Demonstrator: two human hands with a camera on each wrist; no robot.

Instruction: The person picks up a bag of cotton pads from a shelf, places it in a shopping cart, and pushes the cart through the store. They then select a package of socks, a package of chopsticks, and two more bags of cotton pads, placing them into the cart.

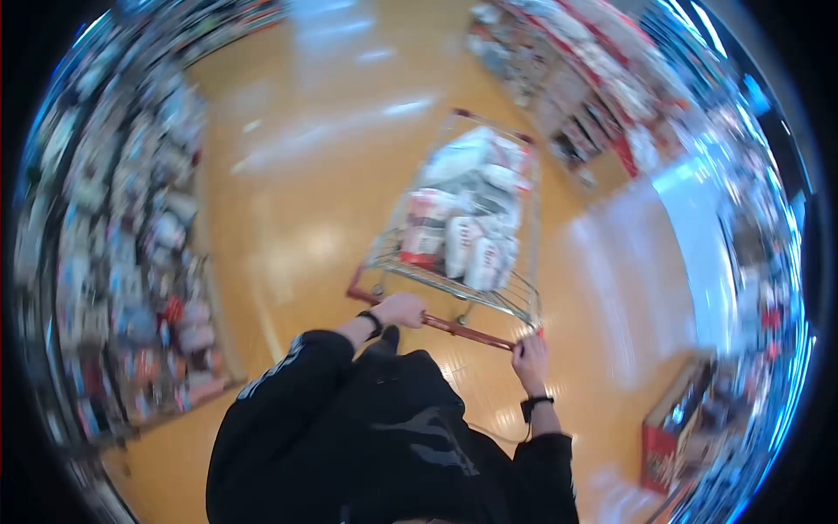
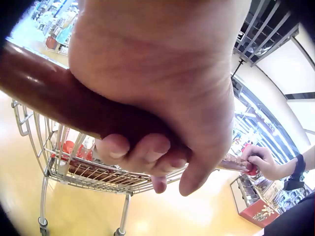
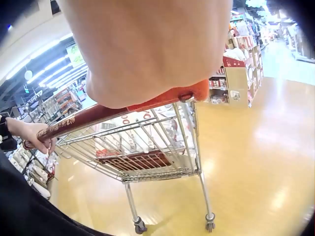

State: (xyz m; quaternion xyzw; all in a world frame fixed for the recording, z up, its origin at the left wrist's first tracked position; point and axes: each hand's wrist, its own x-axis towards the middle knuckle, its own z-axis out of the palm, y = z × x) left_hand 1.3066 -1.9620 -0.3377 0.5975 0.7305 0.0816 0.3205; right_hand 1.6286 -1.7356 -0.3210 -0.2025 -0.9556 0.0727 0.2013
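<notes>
In the head view a metal shopping cart [image 1: 534,301] stands in front of the person, its dark red handle [image 1: 463,329] running crosswise. My left hand [image 1: 400,309] grips the handle near its left end; the left wrist view shows curled fingertips [image 2: 152,145] under the bar. At the opposite end my right hand [image 1: 530,356] holds the same bar, beside an orange-red end piece [image 3: 197,90]. The right wrist view shows mostly the back of that hand, so its fingers are hidden. White packages [image 1: 489,260] with red print and a red-and-white package [image 1: 425,225] fill the wire basket.
Loaded shelves [image 1: 140,262] line the left side. A shelf display [image 1: 585,96] stands ahead on the right, and a red-sided bin [image 1: 656,454] is nearer on the right. Shiny yellow floor [image 1: 279,192] runs between them. Swivel wheels [image 3: 141,225] show under the cart.
</notes>
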